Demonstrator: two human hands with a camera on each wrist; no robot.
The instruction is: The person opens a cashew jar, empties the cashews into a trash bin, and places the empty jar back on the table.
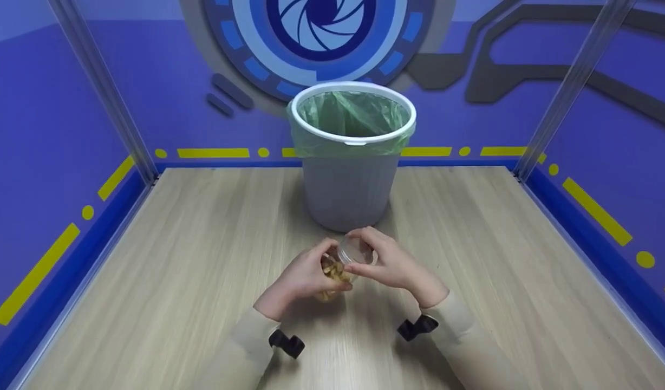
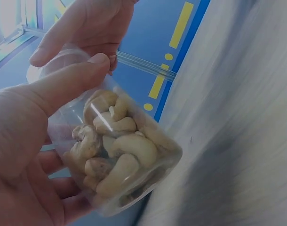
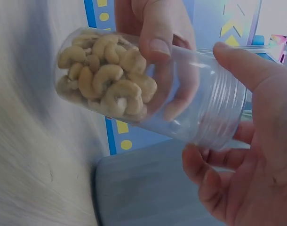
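A clear plastic jar (image 3: 181, 94) of cashews (image 2: 129, 146) is tilted over the table, in front of the bin. My left hand (image 1: 305, 273) grips its body, thumb on one side and fingers round the other. At the jar's upper end, my right hand (image 1: 392, 262) holds the clear, round, ridged lid (image 1: 356, 250) between thumb and fingers. In the right wrist view the lid lines up with the jar's mouth. The cashews lie toward the jar's base, with clear space between them and the lid end.
Just beyond the hands stands a grey bin (image 1: 349, 189) with a white rim and a green liner (image 1: 359, 111). The wooden table (image 1: 219, 233) is bounded by blue panels (image 1: 45, 124) at the back and sides. Black wrist mounts (image 1: 417, 327) sit on both forearms.
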